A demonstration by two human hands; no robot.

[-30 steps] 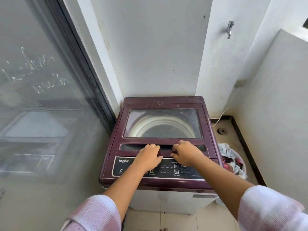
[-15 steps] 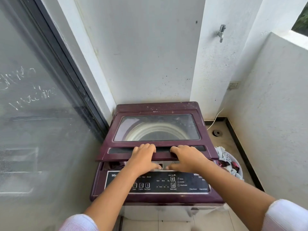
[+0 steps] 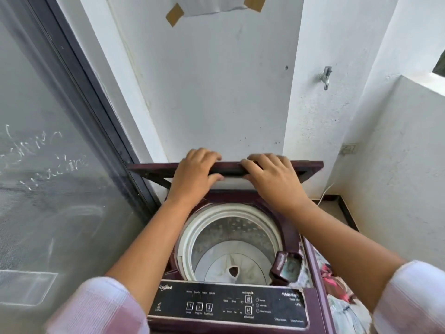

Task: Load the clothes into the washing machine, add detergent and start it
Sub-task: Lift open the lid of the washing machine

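Note:
A maroon top-loading washing machine (image 3: 231, 307) stands in front of me with a black control panel at its near edge. Its lid (image 3: 310, 166) is raised high and seen edge-on. My left hand (image 3: 195, 175) and my right hand (image 3: 272, 179) both grip the lid's front edge, side by side. Below them the white-rimmed drum (image 3: 228, 239) lies open with nothing in it. A small maroon detergent compartment (image 3: 286, 265) sits at the drum's right front corner. Clothes (image 3: 337, 292) lie in a basket low on the right, partly hidden by my right arm.
A glass sliding door (image 3: 60, 189) runs along the left. White walls close in behind and on the right, with a tap (image 3: 325, 77) and a socket (image 3: 348, 148) on them. A taped paper (image 3: 212, 6) hangs above. A white cable (image 3: 325, 192) drops behind the machine.
Both hands have swung the lid up from shut to nearly upright, which exposes the drum. My view has tilted up and moved closer.

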